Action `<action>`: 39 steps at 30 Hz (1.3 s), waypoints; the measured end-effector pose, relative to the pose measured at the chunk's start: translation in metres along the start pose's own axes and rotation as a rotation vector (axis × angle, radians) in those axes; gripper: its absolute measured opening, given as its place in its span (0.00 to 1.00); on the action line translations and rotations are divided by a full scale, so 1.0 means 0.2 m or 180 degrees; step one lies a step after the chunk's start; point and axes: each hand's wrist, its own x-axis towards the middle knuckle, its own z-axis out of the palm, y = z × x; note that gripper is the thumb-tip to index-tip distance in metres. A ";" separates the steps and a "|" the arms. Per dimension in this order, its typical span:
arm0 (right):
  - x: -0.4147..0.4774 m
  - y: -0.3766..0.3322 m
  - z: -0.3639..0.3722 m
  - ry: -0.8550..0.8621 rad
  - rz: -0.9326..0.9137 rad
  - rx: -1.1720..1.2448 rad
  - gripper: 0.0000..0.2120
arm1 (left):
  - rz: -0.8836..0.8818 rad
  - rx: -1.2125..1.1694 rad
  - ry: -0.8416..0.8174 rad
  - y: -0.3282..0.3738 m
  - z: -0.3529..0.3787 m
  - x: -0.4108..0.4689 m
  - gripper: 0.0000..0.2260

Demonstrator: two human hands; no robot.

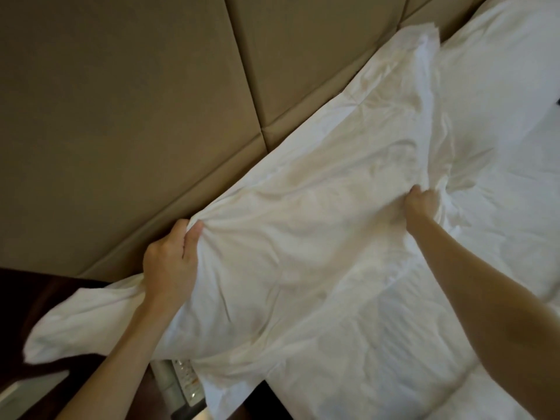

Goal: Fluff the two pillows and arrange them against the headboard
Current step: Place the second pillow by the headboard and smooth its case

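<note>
A white pillow [303,222] in a loose, wrinkled case lies slanted along the tan padded headboard [136,101]. My left hand [169,262] is shut on its near end, where the slack case bunches and trails off the bed's edge. My right hand [421,204] is shut on the fabric of the pillow's bed-side edge, further along. A second white pillow [509,56] lies beyond it at the upper right, also against the headboard.
White bedding [394,344] covers the bed at the lower right. A dark bedside table [60,298] stands at the lower left, with a remote control [185,380] partly under the pillowcase. A small dark object [557,101] peeks in at the right edge.
</note>
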 end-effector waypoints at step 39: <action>-1.67 0.80 0.34 -0.3989 -0.3442 -0.3173 0.22 | 0.2183 0.2509 0.0240 -0.05 -0.18 0.07 0.16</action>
